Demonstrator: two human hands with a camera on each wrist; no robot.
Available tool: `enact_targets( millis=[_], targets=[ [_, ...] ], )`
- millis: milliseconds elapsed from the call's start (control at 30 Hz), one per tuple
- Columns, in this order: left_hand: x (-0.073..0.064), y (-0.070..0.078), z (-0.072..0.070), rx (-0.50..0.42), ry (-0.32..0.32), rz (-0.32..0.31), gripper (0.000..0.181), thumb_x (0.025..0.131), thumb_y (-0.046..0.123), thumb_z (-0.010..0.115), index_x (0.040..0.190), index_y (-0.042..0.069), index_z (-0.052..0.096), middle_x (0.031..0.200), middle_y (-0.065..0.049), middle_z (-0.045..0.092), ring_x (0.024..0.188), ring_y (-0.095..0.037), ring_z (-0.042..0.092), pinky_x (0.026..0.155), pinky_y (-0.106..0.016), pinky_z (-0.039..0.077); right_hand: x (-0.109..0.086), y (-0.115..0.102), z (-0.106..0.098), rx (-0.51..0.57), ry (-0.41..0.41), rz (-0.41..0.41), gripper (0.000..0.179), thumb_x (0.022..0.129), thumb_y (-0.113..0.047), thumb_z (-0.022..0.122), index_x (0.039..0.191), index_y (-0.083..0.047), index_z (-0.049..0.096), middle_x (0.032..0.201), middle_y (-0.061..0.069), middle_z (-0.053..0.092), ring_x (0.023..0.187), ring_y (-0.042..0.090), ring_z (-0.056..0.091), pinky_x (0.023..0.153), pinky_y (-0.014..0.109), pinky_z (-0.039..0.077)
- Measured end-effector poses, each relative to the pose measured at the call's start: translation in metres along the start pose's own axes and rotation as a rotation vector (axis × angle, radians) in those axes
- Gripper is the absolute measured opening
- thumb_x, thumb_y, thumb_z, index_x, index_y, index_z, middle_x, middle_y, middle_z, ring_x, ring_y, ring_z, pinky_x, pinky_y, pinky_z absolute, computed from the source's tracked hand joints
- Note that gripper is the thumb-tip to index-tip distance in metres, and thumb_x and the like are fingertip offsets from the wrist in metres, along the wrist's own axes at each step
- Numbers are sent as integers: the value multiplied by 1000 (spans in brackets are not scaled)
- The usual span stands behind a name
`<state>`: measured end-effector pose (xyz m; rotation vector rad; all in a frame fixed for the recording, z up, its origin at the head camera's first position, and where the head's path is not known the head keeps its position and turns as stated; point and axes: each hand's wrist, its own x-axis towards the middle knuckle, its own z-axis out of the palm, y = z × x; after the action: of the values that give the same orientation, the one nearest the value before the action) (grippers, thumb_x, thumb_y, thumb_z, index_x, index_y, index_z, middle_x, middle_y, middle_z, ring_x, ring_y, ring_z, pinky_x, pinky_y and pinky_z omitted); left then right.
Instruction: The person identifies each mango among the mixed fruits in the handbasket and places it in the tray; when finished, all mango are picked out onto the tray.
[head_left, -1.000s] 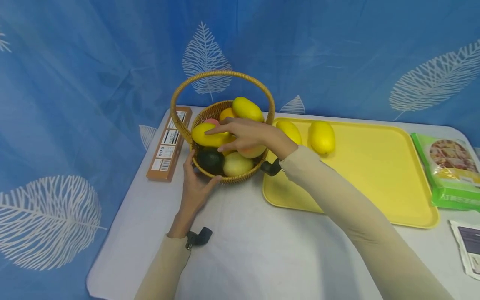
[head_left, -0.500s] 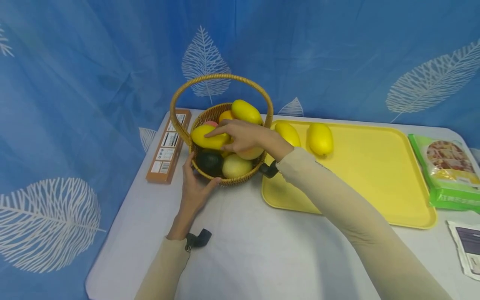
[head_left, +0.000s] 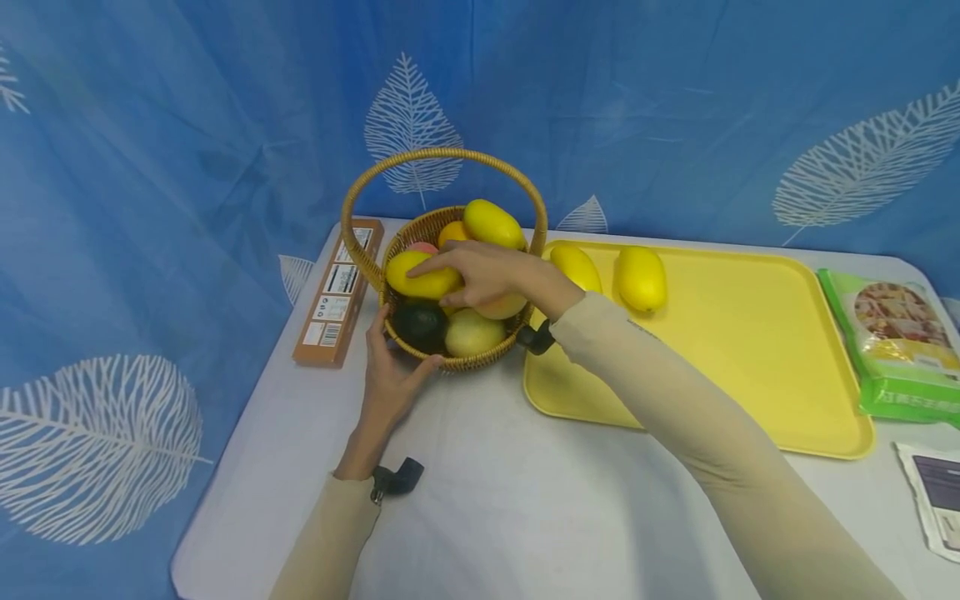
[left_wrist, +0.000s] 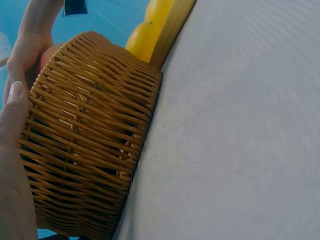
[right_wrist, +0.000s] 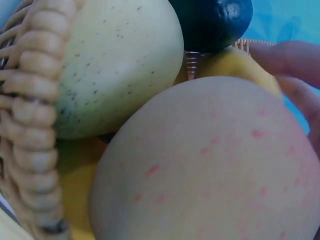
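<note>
In the head view a round wicker basket [head_left: 468, 362] with a tall handle is full of fruit. My left hand [head_left: 386, 367] grips its near left rim, thumb at the front and fingers along the side. My right hand [head_left: 487, 271] reaches in from the right and holds a yellow lemon [head_left: 408, 279], index finger across the top and thumb on the near side. Below that lemon lie a dark green avocado [head_left: 420, 325] and a pale green, speckled fruit [head_left: 474, 333]. A pale fruit with pink flecks [right_wrist: 210, 165] fills the right wrist view. Another lemon [head_left: 493, 223] rests at the back.
Right of the basket lies a yellow tray [head_left: 750, 350] bearing two lemons [head_left: 642, 279]. A long brown box [head_left: 337, 296] lies along the basket's left. At the far right are a green food bag [head_left: 900, 333] and a white packet [head_left: 933, 492]. A blue curtain [head_left: 637, 108] hangs behind.
The lemon under my right fingers has shifted very slightly right inside the basket. My left hand stays on the rim, and the basket has stayed in place.
</note>
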<state>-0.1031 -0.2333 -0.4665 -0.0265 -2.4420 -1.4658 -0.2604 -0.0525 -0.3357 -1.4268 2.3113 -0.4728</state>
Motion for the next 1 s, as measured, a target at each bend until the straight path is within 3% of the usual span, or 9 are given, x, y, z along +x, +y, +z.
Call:
enact_targets(
  millis=[167,333,600,800,1000],
  targets=[
    [0,1,1,-6,0,2,103,82,52,74,157,19,11,158,-9,21,141,-28,30,108,-56,35,-7,3,-3,76,98,-54,55,94,-25,64,146,-27,47,145,-2,50,120,20,49,105,37,40],
    [1,3,1,-7,-5,17,104,82,50,75,157,19,10,158,-9,21,142,-28,28,109,-57,33,-21,-4,-7,78,168,-102,52,96,-25,63,146,-26,47,138,0,54,116,20,51,100,37,43],
    [2,4,0,13,-5,27,102,82,49,75,156,25,10,158,-9,22,141,-27,31,108,-54,36,-43,-20,-4,8,212,-96,56,92,-36,68,144,-30,49,117,3,59,90,20,52,80,32,47],
    [1,3,-1,20,-1,4,102,82,48,76,157,22,11,157,-11,23,142,-27,30,110,-55,34,-49,-20,7,-44,233,-95,63,86,-43,73,142,-26,50,108,5,58,89,21,52,82,34,46],
    [1,3,-1,6,1,4,103,82,47,76,157,19,12,156,-13,24,140,-28,31,108,-54,36,-51,-15,9,0,245,-141,60,89,-46,68,142,-25,51,102,2,58,88,18,49,80,32,43]
  ],
)
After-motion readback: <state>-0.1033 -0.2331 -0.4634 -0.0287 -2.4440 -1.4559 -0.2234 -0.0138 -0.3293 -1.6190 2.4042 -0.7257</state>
